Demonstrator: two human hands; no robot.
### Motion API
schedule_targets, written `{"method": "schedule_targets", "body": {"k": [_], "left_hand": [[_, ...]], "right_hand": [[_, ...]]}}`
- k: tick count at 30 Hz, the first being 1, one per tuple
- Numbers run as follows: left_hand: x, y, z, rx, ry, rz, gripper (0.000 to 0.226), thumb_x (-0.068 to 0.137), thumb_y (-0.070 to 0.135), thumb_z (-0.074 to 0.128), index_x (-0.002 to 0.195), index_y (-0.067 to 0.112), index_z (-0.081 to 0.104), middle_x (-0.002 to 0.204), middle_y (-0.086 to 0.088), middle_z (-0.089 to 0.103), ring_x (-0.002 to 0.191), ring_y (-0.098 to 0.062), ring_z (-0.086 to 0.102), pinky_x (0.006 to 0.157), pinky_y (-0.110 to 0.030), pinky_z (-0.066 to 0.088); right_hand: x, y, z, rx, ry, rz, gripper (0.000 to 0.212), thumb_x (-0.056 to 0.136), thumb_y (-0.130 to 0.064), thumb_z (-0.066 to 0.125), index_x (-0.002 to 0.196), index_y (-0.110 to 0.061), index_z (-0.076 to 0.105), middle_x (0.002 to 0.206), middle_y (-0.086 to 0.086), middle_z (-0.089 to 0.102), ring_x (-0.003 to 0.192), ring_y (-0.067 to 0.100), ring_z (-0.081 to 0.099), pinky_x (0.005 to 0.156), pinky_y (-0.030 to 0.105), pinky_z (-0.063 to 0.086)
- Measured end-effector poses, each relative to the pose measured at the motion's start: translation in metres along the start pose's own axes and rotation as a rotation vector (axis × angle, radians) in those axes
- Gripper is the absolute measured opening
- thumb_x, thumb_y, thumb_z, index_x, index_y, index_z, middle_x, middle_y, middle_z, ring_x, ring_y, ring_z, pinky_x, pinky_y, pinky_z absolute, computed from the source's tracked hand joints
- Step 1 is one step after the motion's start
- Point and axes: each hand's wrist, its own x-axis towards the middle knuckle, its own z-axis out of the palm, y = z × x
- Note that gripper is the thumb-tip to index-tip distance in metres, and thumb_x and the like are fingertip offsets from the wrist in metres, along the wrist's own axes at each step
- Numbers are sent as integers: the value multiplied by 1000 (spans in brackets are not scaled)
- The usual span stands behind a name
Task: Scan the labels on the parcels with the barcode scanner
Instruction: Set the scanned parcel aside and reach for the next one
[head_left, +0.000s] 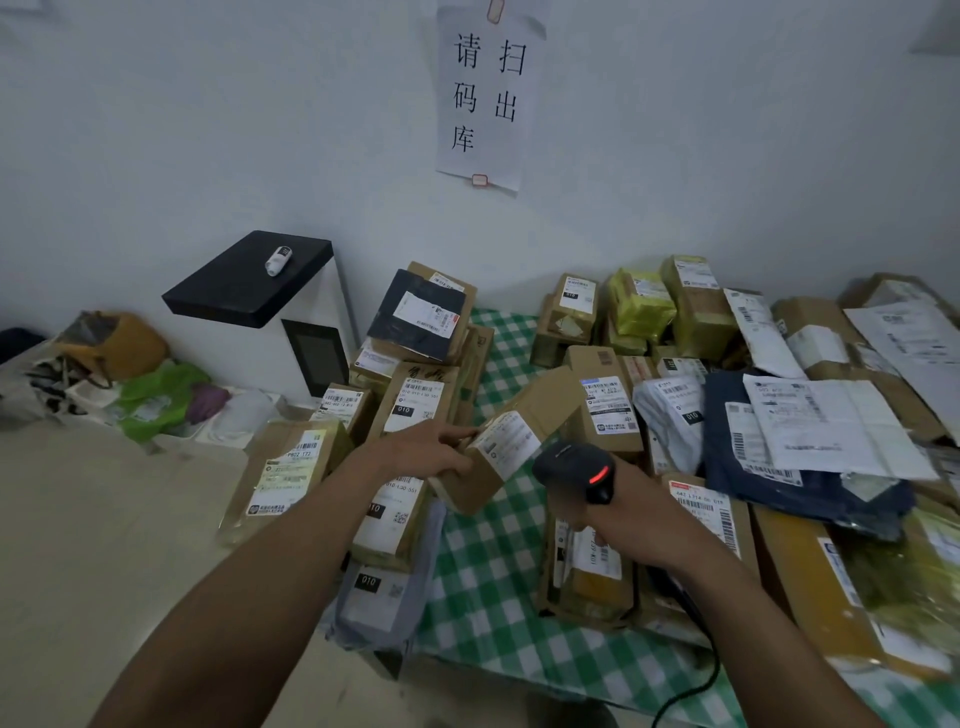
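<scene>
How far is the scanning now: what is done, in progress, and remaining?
Done: nothing visibly marks any parcel as scanned, so I cannot tell. In hand: the left hand holds a cardboard box with its label turned to the barcode scanner, gripped by the right hand, red light on. Left: probably many of the parcels heaped on the checked tablecloth.

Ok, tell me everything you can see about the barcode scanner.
The barcode scanner is a black handheld unit, plastic by its look, with a rounded head and a red light glowing on its back. The right hand grips it from below and holds it in the air above the checked tablecloth. Its head points toward the white label on the cardboard box that the left hand holds. A dark cable trails down beneath the forearm, seemingly from it.
</scene>
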Motion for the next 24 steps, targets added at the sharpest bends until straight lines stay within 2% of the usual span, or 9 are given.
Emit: {"method": "schedule_targets", "body": {"k": [3,6,8,10,13,18,24], "left_hand": [[2,-5,2,13,-6,-36,68,91,28,67,153,41,41,134,6,56,109,-5,55,81,-25,47],[3,-8,3,29,-8,-47,71,90,31,68,154,42,39,141,4,54,117,-12,54,86,-27,48],[3,-8,3,26,-13,-45,70,91,30,67,154,41,39,139,4,54,119,-14,54,88,-28,48],[4,-7,4,23,-26,-40,69,92,28,66,155,39,38,135,4,54,116,-14,54,83,-26,47],[4,-6,5,14,-31,-34,69,93,26,65,155,39,37,137,3,54,116,-14,53,80,-25,45],[3,-7,7,23,-38,-35,71,94,30,65,157,40,34,145,2,52,119,-15,52,84,-28,46],[1,-3,10,-2,-37,-39,68,95,31,65,155,41,36,142,2,52,109,-9,52,79,-26,44]], "right_hand": [[-1,3,1,-1,-10,11,50,88,-43,76,134,-40,56,89,-11,76,76,4,71,57,15,49],[-3,4,1,-12,-24,11,48,88,-42,76,133,-38,57,86,-12,75,71,-2,68,57,14,49],[-4,5,1,-15,-32,17,48,88,-40,76,132,-35,58,85,-12,74,66,-6,66,56,13,48],[-5,4,-1,-27,-29,35,47,89,-40,76,132,-35,56,90,-10,74,66,-7,67,53,11,46],[-6,5,-1,-44,-37,19,50,89,-44,77,133,-36,56,90,-10,76,75,0,71,57,15,50],[-3,9,-2,-51,-41,14,47,88,-45,77,130,-36,57,85,-9,76,72,2,71,58,16,51],[3,18,-2,-33,-58,5,54,85,-49,77,133,-38,56,94,-10,77,82,7,74,66,23,57]]}}
